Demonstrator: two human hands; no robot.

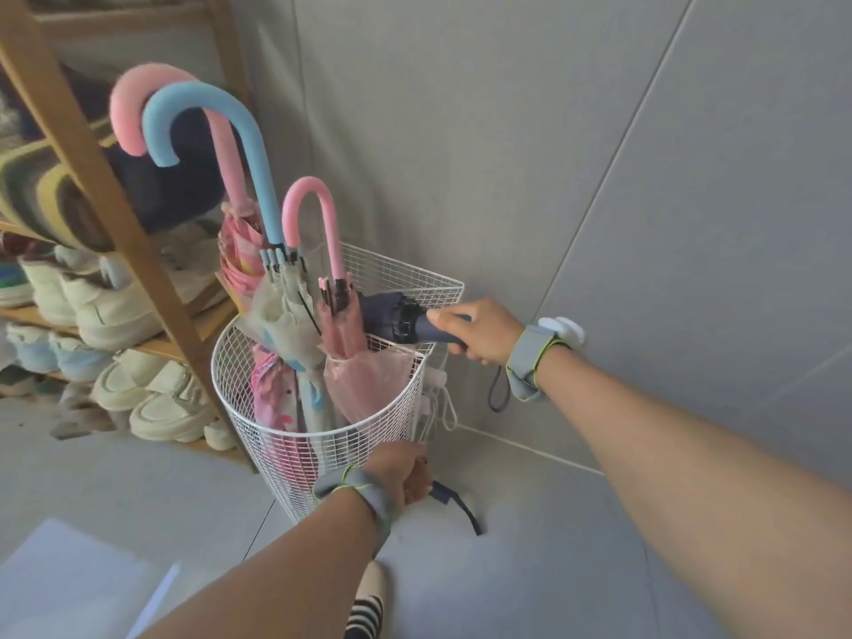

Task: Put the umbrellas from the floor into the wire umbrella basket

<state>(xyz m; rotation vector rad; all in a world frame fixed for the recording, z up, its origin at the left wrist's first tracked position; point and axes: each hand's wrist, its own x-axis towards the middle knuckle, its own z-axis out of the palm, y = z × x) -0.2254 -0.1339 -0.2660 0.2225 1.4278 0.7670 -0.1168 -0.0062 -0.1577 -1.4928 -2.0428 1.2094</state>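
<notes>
The white wire umbrella basket (239, 385) stands on the floor by the grey wall. Three long umbrellas stand upright in it: one with a blue hook handle (239, 145), one with a large pink handle (133, 108), one with a small pink handle (322, 214). My right hand (479, 332) grips the handle of a folded dark blue compact umbrella (392, 315), which lies tilted across the basket's far rim; its wrist loop hangs below my hand. My left hand (405, 472) is low beside the basket's front right, fingers closed on a dark blue strap (456, 502); the strap's source is hidden.
A wooden shoe rack (115, 214) with several pale shoes stands left of the basket. The grey tiled wall (599, 177) runs behind and to the right. A white sheet (78, 588) lies on the floor at lower left. My striped slipper (366, 611) shows at the bottom.
</notes>
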